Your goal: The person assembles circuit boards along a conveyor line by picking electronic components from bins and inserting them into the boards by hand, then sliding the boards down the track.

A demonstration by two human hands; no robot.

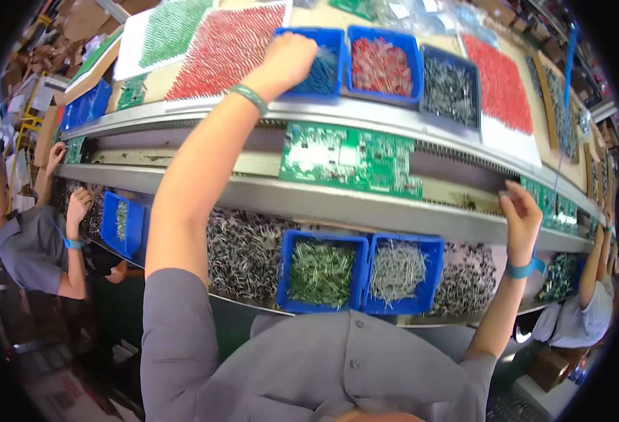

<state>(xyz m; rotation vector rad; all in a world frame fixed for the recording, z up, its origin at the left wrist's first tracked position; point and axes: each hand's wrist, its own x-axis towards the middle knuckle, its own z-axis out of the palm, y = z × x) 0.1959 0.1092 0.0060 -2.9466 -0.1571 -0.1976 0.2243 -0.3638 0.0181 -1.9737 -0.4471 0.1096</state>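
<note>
My left hand (289, 63) reaches to the far side, over the left edge of a blue bin (342, 67) of blue components (320, 74). Its fingers are curled closed, and the fingertips are hidden. At the right, above the near rail of the conveyor, is my right hand (522, 216), thumb and fingers bent close together. Whatever they hold is too small to make out. Between the hands, a green circuit board (351, 158) lies across the conveyor rails. Another green circuit board (552, 205) sits just right of my right hand.
Beyond the conveyor stand a bin of red components (381, 67) and a dark bin (450, 88). Nearer me are bins of green components (321, 274) and pale components (397, 271), between loose component piles (246, 253). Red component sheets (232, 46) lie behind. Co-workers' arms (73, 243) show at both sides.
</note>
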